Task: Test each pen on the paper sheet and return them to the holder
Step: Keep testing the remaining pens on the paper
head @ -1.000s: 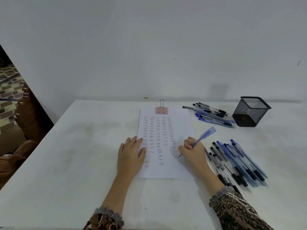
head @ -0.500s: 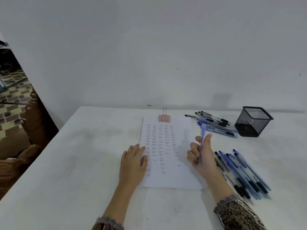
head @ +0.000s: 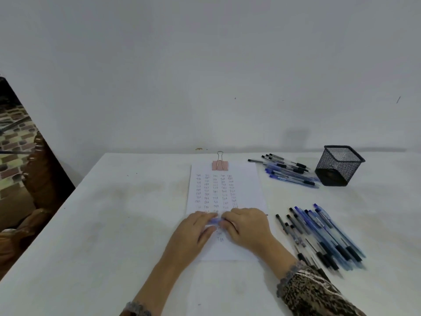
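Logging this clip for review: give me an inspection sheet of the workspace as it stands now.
Surface: white table, faintly smudged.
Job's things: paper sheet filled with rows of test marks, pink binder clip at its top; blue pen held over the sheet; far pen pile beside the mesh holder; near pen pile right of the sheet.
Clutter: nothing seen.
Grippers: left hand and right hand both grip the blue pen.
Cables: nothing seen.
Surroundings: plain white wall; brown furniture at left.
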Demonstrator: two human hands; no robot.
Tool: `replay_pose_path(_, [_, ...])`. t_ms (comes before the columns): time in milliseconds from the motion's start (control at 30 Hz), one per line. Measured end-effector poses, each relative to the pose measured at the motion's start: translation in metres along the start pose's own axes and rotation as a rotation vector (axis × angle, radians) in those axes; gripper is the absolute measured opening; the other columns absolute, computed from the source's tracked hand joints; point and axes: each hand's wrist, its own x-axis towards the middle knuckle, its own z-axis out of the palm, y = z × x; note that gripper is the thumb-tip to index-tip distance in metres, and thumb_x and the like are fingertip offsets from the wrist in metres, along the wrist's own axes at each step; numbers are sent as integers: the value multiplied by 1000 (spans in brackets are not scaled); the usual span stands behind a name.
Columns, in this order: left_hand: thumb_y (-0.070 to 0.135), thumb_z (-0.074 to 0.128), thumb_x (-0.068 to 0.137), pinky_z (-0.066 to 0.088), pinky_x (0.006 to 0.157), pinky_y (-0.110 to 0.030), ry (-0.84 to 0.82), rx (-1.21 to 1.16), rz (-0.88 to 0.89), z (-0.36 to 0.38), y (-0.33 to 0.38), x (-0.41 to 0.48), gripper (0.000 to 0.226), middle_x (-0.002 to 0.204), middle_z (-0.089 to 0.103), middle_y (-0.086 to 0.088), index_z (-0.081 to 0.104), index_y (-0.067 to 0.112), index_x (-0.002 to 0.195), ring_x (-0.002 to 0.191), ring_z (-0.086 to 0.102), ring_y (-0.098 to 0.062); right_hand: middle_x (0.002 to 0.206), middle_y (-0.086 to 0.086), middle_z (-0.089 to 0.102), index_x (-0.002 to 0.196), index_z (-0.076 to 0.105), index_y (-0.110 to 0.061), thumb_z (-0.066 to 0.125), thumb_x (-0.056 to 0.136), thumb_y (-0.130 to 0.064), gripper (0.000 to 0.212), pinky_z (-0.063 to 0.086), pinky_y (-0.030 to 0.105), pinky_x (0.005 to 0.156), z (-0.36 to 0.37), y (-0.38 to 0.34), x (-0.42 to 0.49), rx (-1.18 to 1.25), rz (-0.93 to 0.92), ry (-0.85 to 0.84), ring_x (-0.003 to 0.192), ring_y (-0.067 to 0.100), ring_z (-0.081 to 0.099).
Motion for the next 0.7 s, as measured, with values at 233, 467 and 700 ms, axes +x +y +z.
replay_pose_path(233, [55,22,85,33,82,-6,-67,-29,-53,0,2,2,61,96,52,16,59,14,112,91,42,9,36,-5,41,44,42,-18,48,78,-47,45,12,15,43,-4,-5,4,-126,16,-16,30,12,36])
replay_pose_path(467, [36,39,97,37,70,-11,-55,-106,-139,-5,7,-1,26,87,55,16,57,20,105,78,49,-2,39,-7,42,45,44,-20,44,75,-51,43,20,17,40,-15,20,24,-225,-79,-62,33,10,36])
replay_pose_path(700, [34,41,96,37,64,-10,-40,-244,-199,-11,16,0,14,75,54,20,51,41,90,70,51,7,62,3,58,76,60,-11,31,102,-31,44,42,18,50,-43,-7,35,1105,828,469,51,9,52])
